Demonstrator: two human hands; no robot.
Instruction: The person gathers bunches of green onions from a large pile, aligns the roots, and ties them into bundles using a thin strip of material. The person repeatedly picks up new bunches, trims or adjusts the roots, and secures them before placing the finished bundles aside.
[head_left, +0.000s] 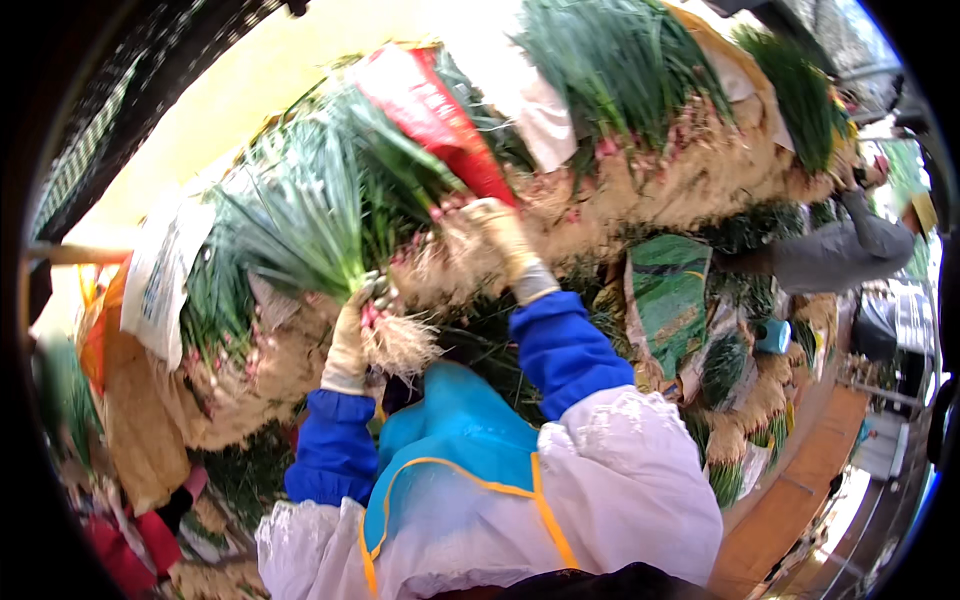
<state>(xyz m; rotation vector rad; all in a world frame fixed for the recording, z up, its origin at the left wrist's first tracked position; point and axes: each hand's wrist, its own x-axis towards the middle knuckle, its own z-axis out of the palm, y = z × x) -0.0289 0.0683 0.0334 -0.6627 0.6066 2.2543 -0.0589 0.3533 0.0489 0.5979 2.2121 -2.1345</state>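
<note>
My left hand (352, 330), in a pale work glove, grips a bunch of scallions (377, 311) just above the pinkish bulbs. Long green leaves fan up and away from it, and a tuft of whitish roots hangs below, over my lap. My right hand (496, 229), gloved too, is at the bulbs of other scallions (446, 206) on the heap. Motion blur and the glove hide whether its fingers close on them. Just beyond the right hand lies a red printed bag (450, 120) across the leaves.
A long row of scallions (622, 67) spans the front, roots towards me, with whitish sheets (161, 277) among them. A co-worker's grey sleeve (840, 244) is at right, near a green sack (667, 300) and a light-blue container (772, 336). A blue apron (472, 427) covers my lap.
</note>
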